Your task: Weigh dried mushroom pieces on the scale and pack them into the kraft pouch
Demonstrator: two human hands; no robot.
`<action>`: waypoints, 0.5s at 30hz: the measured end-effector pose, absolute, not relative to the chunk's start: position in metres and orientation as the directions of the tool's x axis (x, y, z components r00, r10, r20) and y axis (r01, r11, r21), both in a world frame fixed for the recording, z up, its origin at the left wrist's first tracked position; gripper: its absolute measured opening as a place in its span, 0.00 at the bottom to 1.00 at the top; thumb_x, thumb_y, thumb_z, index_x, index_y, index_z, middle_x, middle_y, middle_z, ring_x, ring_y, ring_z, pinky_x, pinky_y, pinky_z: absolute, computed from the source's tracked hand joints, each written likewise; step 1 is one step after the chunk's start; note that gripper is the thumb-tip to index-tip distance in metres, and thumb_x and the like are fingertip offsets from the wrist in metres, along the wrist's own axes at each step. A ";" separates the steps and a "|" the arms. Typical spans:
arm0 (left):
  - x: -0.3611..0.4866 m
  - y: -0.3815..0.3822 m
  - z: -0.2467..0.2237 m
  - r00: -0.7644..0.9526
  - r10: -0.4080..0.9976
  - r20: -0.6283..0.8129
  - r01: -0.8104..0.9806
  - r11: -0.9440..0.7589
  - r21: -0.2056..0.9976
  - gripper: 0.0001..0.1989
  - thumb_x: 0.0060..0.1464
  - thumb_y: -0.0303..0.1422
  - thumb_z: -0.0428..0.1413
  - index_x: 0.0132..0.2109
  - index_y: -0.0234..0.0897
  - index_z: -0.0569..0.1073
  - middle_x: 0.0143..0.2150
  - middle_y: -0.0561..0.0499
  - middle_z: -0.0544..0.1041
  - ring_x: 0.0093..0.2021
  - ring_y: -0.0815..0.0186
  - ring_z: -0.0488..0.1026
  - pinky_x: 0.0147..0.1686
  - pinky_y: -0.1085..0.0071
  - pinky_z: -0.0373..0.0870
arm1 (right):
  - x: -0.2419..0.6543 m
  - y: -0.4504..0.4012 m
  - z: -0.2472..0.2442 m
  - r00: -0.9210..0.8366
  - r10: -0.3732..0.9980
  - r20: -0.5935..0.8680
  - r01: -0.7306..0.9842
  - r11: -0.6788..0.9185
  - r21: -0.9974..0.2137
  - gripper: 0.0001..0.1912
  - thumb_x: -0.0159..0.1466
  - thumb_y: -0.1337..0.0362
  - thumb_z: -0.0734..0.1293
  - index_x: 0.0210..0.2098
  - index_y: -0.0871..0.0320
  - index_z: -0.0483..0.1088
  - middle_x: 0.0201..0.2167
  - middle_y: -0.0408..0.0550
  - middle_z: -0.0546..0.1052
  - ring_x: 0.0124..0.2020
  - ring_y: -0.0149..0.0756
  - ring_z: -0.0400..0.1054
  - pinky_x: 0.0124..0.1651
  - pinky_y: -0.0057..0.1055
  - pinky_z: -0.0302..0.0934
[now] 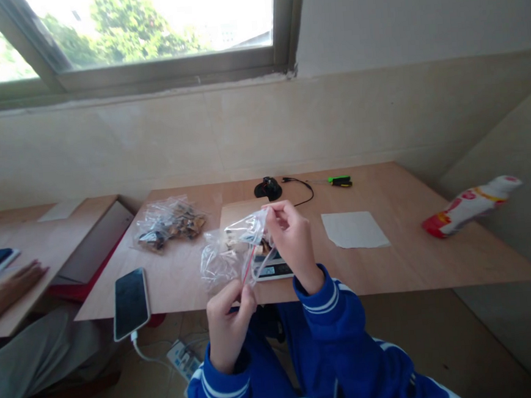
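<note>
A clear plastic bag (246,228) with a red strip along its edge is stretched between my two hands. My left hand (230,321) pinches the lower end of the red strip. Higher up, my right hand (291,237) pinches the bag's top corner. Another crumpled clear bag (218,265) lies just left of it. Behind the bag, a white device with a dark panel (275,270) is partly hidden, with small brown pieces above it. Brown cardboard (243,210) shows behind these.
Bags of brown pieces (170,223) lie left, beside a charging phone (131,303) at the edge. Behind are a black round object (268,188), cable and tools (340,181). Paper (354,229) and a bottle (471,207) are right. Another person's hand (12,286) rests far left.
</note>
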State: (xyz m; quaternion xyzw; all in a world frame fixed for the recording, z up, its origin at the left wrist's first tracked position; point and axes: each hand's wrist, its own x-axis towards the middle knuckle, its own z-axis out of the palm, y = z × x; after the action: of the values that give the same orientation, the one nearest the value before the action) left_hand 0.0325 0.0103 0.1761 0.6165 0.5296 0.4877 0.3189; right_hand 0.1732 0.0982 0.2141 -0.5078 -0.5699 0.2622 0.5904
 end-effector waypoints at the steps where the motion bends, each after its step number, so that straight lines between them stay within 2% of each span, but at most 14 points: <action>1: 0.034 0.011 0.171 -0.108 0.949 0.295 0.307 -0.250 0.918 0.16 0.58 0.35 0.51 0.23 0.37 0.68 0.22 0.53 0.69 0.26 0.69 0.67 0.29 0.74 0.63 | 0.177 0.100 0.218 0.213 0.891 0.400 0.221 0.355 -0.908 0.12 0.66 0.55 0.60 0.38 0.56 0.69 0.32 0.48 0.79 0.26 0.33 0.73 0.30 0.29 0.66; 3: 0.037 0.017 0.162 -0.298 0.903 0.309 0.214 -0.252 0.944 0.08 0.57 0.38 0.54 0.35 0.38 0.71 0.34 0.51 0.73 0.37 0.67 0.71 0.39 0.73 0.67 | 0.182 0.101 0.225 0.191 0.911 0.366 0.112 0.350 -0.930 0.13 0.65 0.53 0.61 0.37 0.57 0.68 0.32 0.48 0.79 0.25 0.32 0.73 0.26 0.27 0.66; 5: 0.038 0.031 0.155 -0.418 0.869 0.264 0.097 -0.246 0.964 0.14 0.56 0.40 0.55 0.47 0.40 0.70 0.46 0.49 0.73 0.47 0.65 0.71 0.47 0.71 0.67 | 0.183 0.101 0.230 0.144 0.941 0.306 0.001 0.309 -0.951 0.14 0.64 0.52 0.62 0.36 0.57 0.67 0.30 0.48 0.79 0.24 0.31 0.73 0.23 0.25 0.64; 7: 0.039 0.047 0.153 -0.420 0.882 0.212 -0.040 -0.252 0.967 0.20 0.56 0.44 0.54 0.53 0.40 0.67 0.53 0.46 0.71 0.53 0.63 0.69 0.51 0.69 0.66 | 0.182 0.101 0.232 0.073 0.966 0.246 -0.101 0.253 -0.962 0.15 0.62 0.51 0.64 0.37 0.58 0.67 0.29 0.47 0.79 0.22 0.30 0.72 0.19 0.23 0.62; 9: 0.039 0.061 0.156 -0.341 0.925 0.169 -0.201 -0.247 0.948 0.23 0.56 0.48 0.53 0.53 0.40 0.68 0.54 0.45 0.72 0.54 0.61 0.70 0.52 0.66 0.67 | 0.181 0.102 0.231 -0.011 0.978 0.208 -0.179 0.203 -0.963 0.16 0.62 0.50 0.64 0.38 0.58 0.67 0.30 0.46 0.79 0.20 0.28 0.71 0.18 0.21 0.61; 12: 0.042 0.073 0.167 -0.151 0.983 0.106 -0.405 -0.159 0.901 0.29 0.55 0.55 0.49 0.54 0.39 0.68 0.49 0.43 0.76 0.47 0.58 0.75 0.45 0.63 0.72 | 0.179 0.105 0.223 -0.097 0.976 0.195 -0.221 0.170 -0.960 0.15 0.62 0.52 0.64 0.41 0.56 0.66 0.31 0.45 0.78 0.21 0.27 0.71 0.18 0.21 0.61; 15: 0.048 0.073 0.173 -0.126 0.990 0.064 -0.407 -0.111 0.907 0.30 0.56 0.56 0.46 0.54 0.38 0.67 0.41 0.45 0.78 0.38 0.60 0.78 0.37 0.64 0.74 | 0.181 0.103 0.216 0.009 0.953 0.304 -0.111 0.303 -0.947 0.14 0.60 0.58 0.68 0.43 0.55 0.66 0.39 0.47 0.76 0.30 0.30 0.72 0.26 0.25 0.67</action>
State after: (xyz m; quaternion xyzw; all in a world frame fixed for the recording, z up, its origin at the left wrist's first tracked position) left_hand 0.0483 0.0732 0.1732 0.3767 0.3868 0.6430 0.5432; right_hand 0.1808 0.1032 0.2163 -0.3865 -0.5446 0.4462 0.5957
